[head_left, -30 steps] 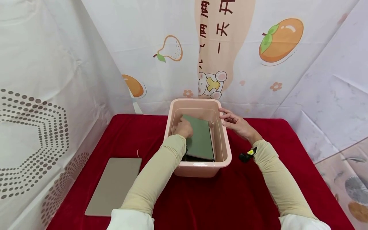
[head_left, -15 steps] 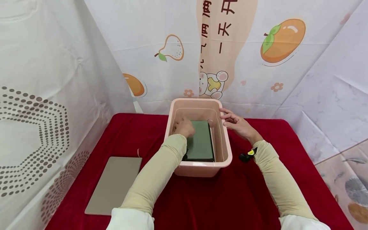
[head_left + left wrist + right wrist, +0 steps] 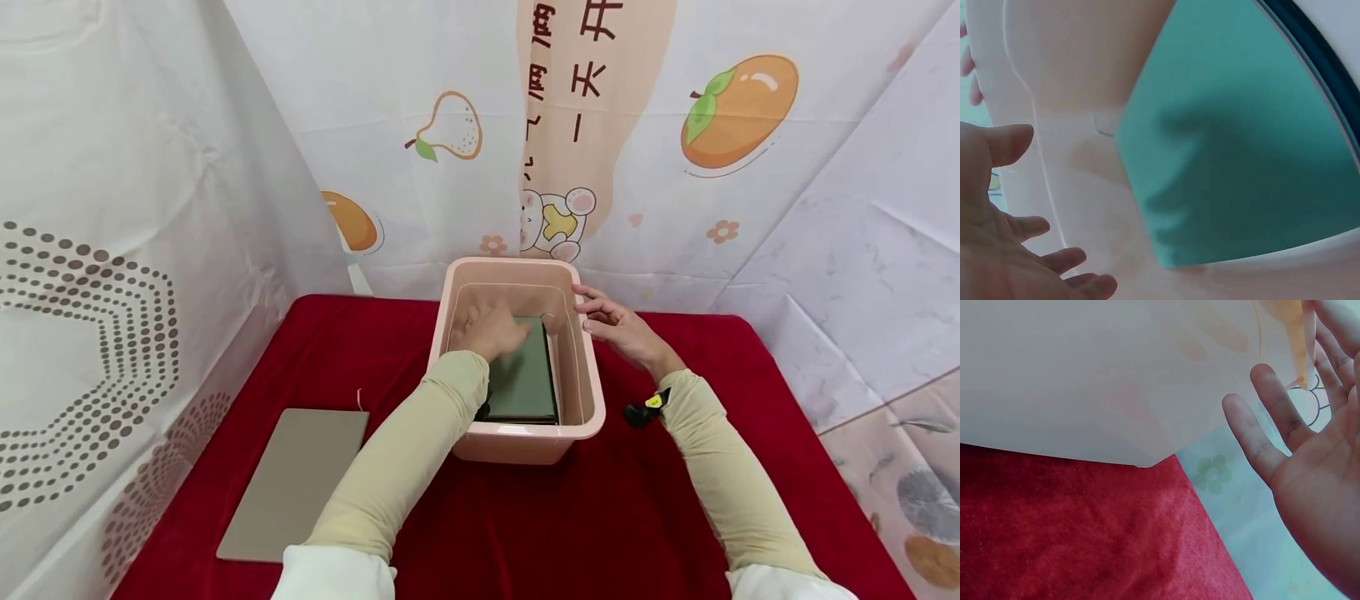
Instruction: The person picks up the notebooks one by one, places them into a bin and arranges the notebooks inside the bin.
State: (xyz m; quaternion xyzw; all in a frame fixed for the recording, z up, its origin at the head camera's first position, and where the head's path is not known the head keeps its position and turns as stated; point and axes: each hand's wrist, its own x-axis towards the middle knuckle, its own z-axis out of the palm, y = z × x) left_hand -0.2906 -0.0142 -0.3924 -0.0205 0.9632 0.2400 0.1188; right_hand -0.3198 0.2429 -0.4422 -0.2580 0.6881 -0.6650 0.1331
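A green-covered book (image 3: 525,379) lies flat inside the pink plastic bin (image 3: 588,392), on top of darker-edged items that show along its side in the left wrist view. My left hand (image 3: 491,329) hovers over the book inside the bin, fingers spread and holding nothing; its shadow falls on the green cover (image 3: 1241,156). My right hand (image 3: 626,333) rests its fingertips against the bin's right rim, with the fingers loosely extended. In the right wrist view, the fingers (image 3: 1250,437) stand beside the bin's outer wall (image 3: 1085,381).
A flat grey-beige notebook (image 3: 300,483) lies on the red tablecloth (image 3: 585,517) left of the bin. Printed white curtains (image 3: 352,108) hang close behind the table and on both sides. A black wrist strap (image 3: 645,408) hangs at the right wrist.
The green book has dropped from a tilted position to lie flat in the bin. My left hand has let go of it and spread its fingers. The right hand stays at the rim.
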